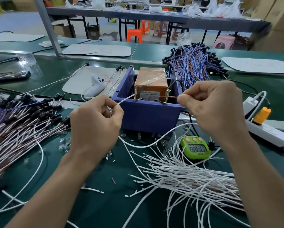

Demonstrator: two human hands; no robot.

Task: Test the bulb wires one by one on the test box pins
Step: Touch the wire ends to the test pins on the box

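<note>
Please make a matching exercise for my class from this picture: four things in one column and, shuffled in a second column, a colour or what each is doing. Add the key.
Column A
1. left hand
2. right hand
3. timer
4. tub

Column B
a. green
b. pinches the reddish wire
c. blue
d. pinches the white wire

Pairs: 1-d, 2-b, 3-a, 4-c
</note>
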